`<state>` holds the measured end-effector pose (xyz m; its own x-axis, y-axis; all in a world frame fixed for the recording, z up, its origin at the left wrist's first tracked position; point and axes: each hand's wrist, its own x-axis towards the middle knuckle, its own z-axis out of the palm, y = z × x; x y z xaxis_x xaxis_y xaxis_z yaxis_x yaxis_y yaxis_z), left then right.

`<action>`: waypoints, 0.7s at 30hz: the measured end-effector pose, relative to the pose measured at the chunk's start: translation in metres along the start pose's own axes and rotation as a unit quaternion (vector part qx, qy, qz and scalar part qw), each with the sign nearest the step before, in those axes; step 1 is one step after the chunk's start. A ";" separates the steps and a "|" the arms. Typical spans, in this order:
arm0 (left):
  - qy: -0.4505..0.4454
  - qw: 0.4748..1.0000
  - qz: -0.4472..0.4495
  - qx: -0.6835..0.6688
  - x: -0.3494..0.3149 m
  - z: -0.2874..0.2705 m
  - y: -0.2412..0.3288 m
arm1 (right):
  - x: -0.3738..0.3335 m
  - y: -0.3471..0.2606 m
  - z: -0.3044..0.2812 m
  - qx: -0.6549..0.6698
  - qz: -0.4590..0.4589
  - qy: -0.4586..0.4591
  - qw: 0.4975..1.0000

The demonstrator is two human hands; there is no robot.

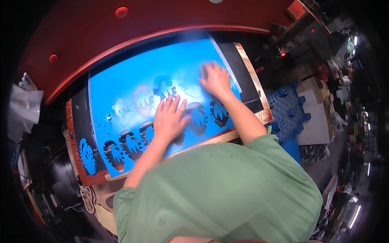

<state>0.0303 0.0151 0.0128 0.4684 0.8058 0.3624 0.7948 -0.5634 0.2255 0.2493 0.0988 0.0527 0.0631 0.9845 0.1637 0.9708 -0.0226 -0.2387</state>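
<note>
Sheet (133, 71): open from above, far left
Left hand (169, 120): blocks the middle
Right hand (216, 82): blocks the far right
Between hands: free lane
Back: red machine (162, 18) bars the way
Front: shirt (219, 182) crowds the table (264, 109)
Left end: blue cut-out (86, 157) in the way

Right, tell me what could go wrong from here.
The left hand is among the cut shapes in the blue sheet; pressing or dragging might tear the thin strips between them.
The separate blue piece near the left edge of the board could get knocked off.
The right hand is nearer the red machine; if that moves, it might get pinched.
</note>
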 end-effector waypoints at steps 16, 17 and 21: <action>0.005 1.000 -0.021 -0.009 0.000 -0.001 0.013 | 0.014 0.154 -0.028 0.471 0.142 0.032 0.870; 0.006 0.999 -0.032 0.000 0.002 -0.001 0.018 | 0.012 0.162 -0.024 0.520 0.178 0.012 0.835; 0.041 0.999 -0.032 0.009 0.015 -0.001 0.049 | 0.004 0.190 -0.017 0.705 0.243 -0.050 0.664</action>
<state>0.0755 -0.0007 0.0297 0.3832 0.8220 0.4213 0.8290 -0.5072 0.2356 0.4378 0.0959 0.0245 0.2049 0.9288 -0.3087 -0.3451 -0.2265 -0.9108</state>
